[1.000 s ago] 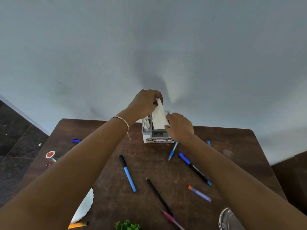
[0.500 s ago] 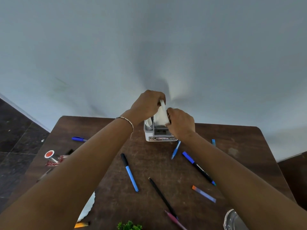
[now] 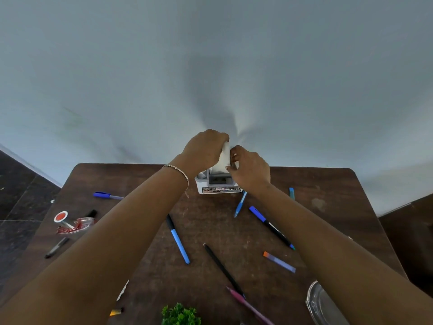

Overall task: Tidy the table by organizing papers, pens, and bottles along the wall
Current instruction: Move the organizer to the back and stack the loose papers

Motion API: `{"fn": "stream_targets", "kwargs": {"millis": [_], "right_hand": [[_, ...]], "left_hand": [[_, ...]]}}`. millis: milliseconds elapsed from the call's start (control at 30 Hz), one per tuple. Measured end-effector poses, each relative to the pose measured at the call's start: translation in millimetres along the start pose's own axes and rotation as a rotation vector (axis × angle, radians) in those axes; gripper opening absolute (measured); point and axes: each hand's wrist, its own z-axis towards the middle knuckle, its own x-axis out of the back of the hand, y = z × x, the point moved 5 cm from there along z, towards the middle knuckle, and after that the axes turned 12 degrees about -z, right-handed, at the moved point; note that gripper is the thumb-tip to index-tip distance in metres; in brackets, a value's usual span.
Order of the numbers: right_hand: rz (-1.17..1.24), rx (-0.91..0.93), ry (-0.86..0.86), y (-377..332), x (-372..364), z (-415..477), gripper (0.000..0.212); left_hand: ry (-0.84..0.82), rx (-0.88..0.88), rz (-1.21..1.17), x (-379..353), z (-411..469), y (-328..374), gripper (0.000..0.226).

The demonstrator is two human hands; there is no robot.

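A white desk organizer (image 3: 219, 187) stands at the table's far edge against the wall. A folded white paper (image 3: 224, 158) sticks up out of its rear compartment. My left hand (image 3: 205, 151) grips the paper from the left and my right hand (image 3: 251, 168) pinches it from the right, both directly above the organizer. Several pens lie loose on the brown table (image 3: 210, 231): a blue and black pen (image 3: 178, 239), a black pen (image 3: 222, 268), a dark pen with a blue cap (image 3: 269, 225), a light blue pen (image 3: 240, 204). A bottle with an orange cap (image 3: 70, 224) lies at the left.
A purple-capped pen (image 3: 107, 195) lies far left, a short orange-tipped pen (image 3: 278, 261) at the right, a pink pen (image 3: 248, 306) near the front. A green plant (image 3: 180, 315), a glass dish (image 3: 321, 306) and a white paper edge (image 3: 123, 290) sit along the near edge.
Both hands have pressed the white paper lower into the organizer and closed in on it; less paper shows. The camera tilted, so the table appears lower in view.
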Motion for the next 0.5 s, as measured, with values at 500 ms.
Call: {"fn": "stream_targets", "kwargs": {"millis": [500], "right_hand": [[0.052, -0.032, 0.029, 5.3, -13.1, 10.1, 0.021]], "left_hand": [[0.172, -0.001, -0.172, 1.0, -9.7, -11.6, 0.026]]}}
